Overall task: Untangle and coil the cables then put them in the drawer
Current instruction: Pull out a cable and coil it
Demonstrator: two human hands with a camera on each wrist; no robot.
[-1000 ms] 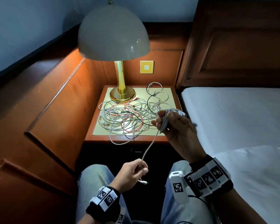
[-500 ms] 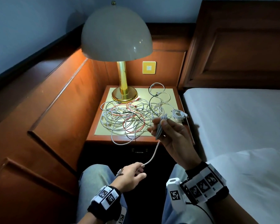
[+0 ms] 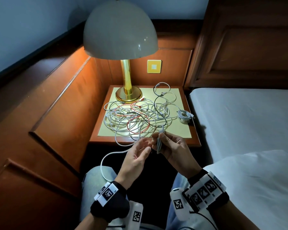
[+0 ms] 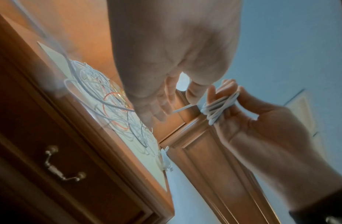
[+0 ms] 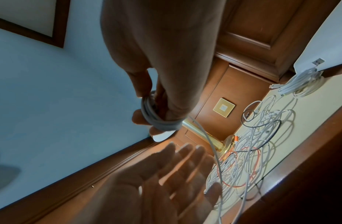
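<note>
Head view: in front of the worktop (image 3: 194, 140), the right hand (image 3: 171, 146) pinches a half-wound white coil (image 3: 159, 143), the left hand (image 3: 136, 156) spread beside it, so the loose tail (image 3: 105, 165) may slip and unwind the loops.

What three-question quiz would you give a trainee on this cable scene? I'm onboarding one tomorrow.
1. True or false: a finished coil lies on the nightstand, right of the tangle.
2. Which hand holds the half-wound coil? A left, B right, C both.
3. Besides white and black, which cable colour shows in the tangle?

Key: 1 true. 2 B, the right hand. 3 red.
</note>
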